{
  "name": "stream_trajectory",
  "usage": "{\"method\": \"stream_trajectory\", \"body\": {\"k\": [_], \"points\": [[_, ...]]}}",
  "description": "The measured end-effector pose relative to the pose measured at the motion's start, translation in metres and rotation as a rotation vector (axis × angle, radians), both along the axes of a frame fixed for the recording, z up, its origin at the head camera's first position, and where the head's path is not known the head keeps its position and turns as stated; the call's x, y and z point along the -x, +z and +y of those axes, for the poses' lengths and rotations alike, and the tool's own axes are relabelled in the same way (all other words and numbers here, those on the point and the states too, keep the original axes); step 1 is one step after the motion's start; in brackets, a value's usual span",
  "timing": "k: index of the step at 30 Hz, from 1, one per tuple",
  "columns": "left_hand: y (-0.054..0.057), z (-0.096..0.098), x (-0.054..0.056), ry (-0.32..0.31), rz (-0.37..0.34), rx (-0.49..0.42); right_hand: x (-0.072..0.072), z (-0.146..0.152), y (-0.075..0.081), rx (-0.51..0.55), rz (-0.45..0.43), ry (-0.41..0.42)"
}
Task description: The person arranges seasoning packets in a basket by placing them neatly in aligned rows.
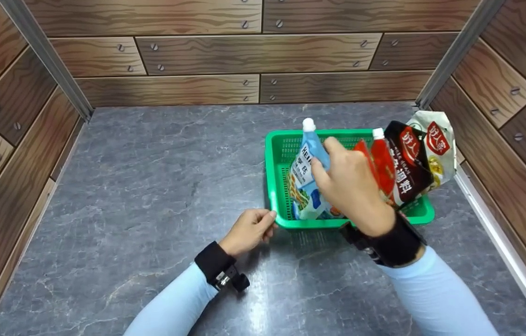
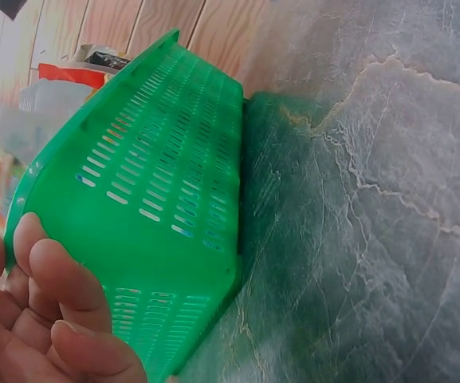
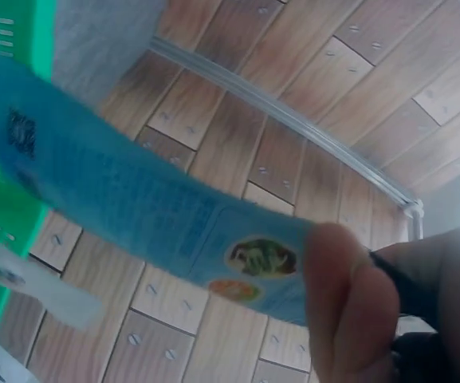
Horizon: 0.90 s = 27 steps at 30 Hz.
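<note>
My left hand [image 1: 248, 231] pinches the near left corner of a green plastic basket [image 1: 270, 172], thumb and fingertips on its rim. Slotted basket wall shows close up in the left wrist view, beside the fingers [image 2: 70, 279]. Over the basket, my right hand [image 1: 354, 189] pinches the right edge of a blue sauce pouch [image 1: 307, 184] with a white cap, which stands upright inside at the left. From the right wrist, the pouch's printed side [image 3: 158, 199] stretches away from the pinching fingers [image 3: 361, 311] toward the basket.
Right of that hand, the basket also holds a red pouch [image 1: 384, 163] with a white cap, a dark seasoning bag [image 1: 410, 168] and a white seasoning bag [image 1: 442, 149] leaning over the rim. Wood-patterned walls [image 1: 197, 53] enclose the grey marbled surface [image 1: 160, 177].
</note>
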<state>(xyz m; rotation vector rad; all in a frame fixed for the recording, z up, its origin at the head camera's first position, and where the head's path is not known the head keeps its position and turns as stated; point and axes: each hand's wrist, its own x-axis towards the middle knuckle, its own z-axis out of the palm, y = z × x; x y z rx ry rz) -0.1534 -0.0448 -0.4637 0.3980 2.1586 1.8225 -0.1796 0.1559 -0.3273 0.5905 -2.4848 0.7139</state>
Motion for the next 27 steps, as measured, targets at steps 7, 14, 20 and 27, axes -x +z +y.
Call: {"method": "stream_trajectory", "body": {"k": [7, 14, 20, 27], "points": [[0.0, 0.0, 0.0, 0.001, -0.012, -0.01, 0.005, -0.012, -0.02, -0.059, -0.058, -0.008], [-0.001, -0.001, 0.0, -0.003, 0.004, -0.01, 0.007, -0.02, -0.035, -0.115, -0.084, 0.003], [-0.001, 0.001, -0.001, 0.014, 0.008, -0.007, 0.01, -0.025, -0.047, -0.135, -0.146, -0.021], [0.001, 0.001, -0.001, 0.022, 0.004, -0.001, 0.015, -0.027, -0.06, -0.167, -0.126, -0.048]]}}
